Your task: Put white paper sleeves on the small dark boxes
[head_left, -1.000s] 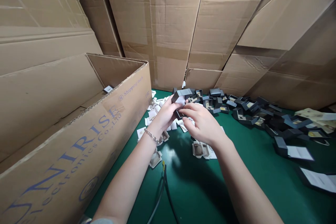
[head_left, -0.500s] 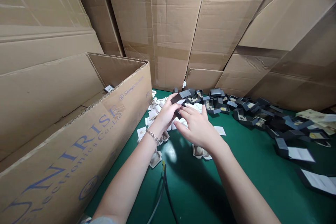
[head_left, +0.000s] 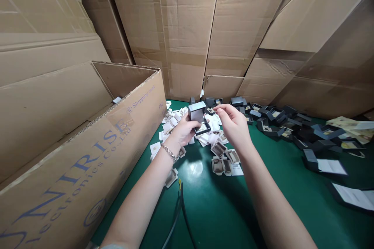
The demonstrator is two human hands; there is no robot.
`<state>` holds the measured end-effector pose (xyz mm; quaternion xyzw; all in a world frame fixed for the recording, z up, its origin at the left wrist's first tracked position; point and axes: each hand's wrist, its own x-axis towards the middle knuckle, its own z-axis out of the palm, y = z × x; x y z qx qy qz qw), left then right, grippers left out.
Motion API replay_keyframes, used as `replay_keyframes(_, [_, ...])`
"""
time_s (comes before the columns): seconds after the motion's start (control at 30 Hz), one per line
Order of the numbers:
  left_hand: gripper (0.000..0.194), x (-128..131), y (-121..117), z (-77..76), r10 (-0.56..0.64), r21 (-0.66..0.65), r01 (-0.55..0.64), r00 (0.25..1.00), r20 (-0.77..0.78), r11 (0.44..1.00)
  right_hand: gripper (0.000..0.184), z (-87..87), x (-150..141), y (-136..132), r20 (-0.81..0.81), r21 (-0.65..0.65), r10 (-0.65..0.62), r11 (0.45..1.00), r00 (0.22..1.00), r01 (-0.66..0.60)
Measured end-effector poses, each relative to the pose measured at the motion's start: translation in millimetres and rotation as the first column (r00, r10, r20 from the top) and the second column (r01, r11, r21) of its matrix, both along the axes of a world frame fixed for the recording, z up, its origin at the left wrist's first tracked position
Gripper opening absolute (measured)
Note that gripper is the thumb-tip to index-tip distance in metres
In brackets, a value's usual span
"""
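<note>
My left hand is closed round a small dark hinged box, held open above the green table with its lid up. My right hand hovers just right of the box, thumb and forefinger pinched together; what they pinch, if anything, is too small to make out. Below both hands lies a scatter of white and beige card inserts. A bracelet is on my left wrist.
A pile of small dark boxes spreads across the table to the right, with flat cards near the right edge. A long open carton printed in blue stands at left. Large cartons wall the back. A dark cable lies near the front.
My left hand has lowered the box and its lid now stands upright. My right hand has drawn away from the box to the right and risen, fingers pinched. The view shifted slightly.
</note>
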<state>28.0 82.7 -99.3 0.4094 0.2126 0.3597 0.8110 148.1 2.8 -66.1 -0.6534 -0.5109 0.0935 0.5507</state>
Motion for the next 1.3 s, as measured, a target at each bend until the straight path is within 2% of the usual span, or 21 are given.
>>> replay_keyframes(0.07, [0.059, 1.7, -1.4, -1.4, -0.007, 0.001, 0.008, 1.0, -0.016, 1.0, 0.029, -5.5, 3.0, 4.6, -0.103, -0.085, 0.032, 0.996, 0.994, -0.041])
replay_keyframes(0.17, [0.059, 3.7, -3.1, -3.3, -0.038, 0.001, 0.038, 0.999, -0.013, 0.999, 0.04, -14.2, 3.0, 10.1, -0.198, -0.179, 0.145, 0.967, 0.969, -0.182])
replay_keyframes(0.3, [0.055, 5.5, -3.6, -5.5, -0.064, -0.007, 0.064, 0.998, 0.03, 0.998, 0.045, -22.6, -0.4, 13.7, -0.292, -0.177, 0.287, 0.921, 0.913, -0.346])
replay_keyframes(0.53, [0.056, 11.2, -3.6, -10.5, -0.007, -0.091, 0.011, 0.999, 0.039, 0.996, 0.043, -26.1, -2.3, 15.9, -0.252, -0.21, 0.27, 0.922, 0.929, -0.325])
replay_keyframes(0.7, [0.053, 13.2, -4.2, -10.8, 0.012, -0.142, -0.014, 1.0, -0.014, 0.99, 0.04, -25.0, -4.2, 14.9, -0.255, -0.227, 0.272, 0.916, 0.928, -0.331])
replay_keyframes(0.9, [0.052, 10.8, -4.9, -11.4, -0.057, -0.04, 0.055, 0.997, -0.05, 0.998, 0.038, -19.1, -1.6, 11.0, -0.212, -0.286, 0.247, 0.909, 0.945, -0.302])
replay_keyframes(1.07, [0.054, 10.0, -6.7, -9.9, -0.085, 0.03, 0.087, 0.994, -0.066, 0.996, 0.036, -16.5, -2.9, 9.5, -0.203, -0.276, 0.229, 0.919, 0.952, -0.28])
replay_keyframes(1.13, [0.054, 10.8, -5.4, -10.7, -0.046, 0.039, 0.049, 0.997, -0.061, 0.998, 0.043, -15.9, -3.5, 9.0, -0.149, -0.216, 0.145, 0.961, 0.978, -0.175])
replay_keyframes(1.2, [0.052, 11.3, -2.9, -12.5, 0.01, 0.016, -0.008, 0.995, -0.096, 1.0, 0.039, -14.2, -2.6, 7.8, 0.046, -0.104, 0.055, 0.993, 0.997, -0.05])
replay_keyframes(1.23, [0.051, 11.3, -1.5, -13.6, 0.034, 0.001, -0.034, 0.992, -0.123, 0.999, 0.031, -12.9, -1.7, 6.8, 0.193, -0.039, 0.041, 0.999, 0.98, -0.034])
replay_keyframes(1.3, [0.05, 10.7, 0.8, -15.3, 0.06, 0.007, -0.059, 0.986, -0.155, 0.998, 0.012, -10.4, 0.3, 4.3, 0.493, 0.058, 0.05, 0.994, 0.869, -0.091])
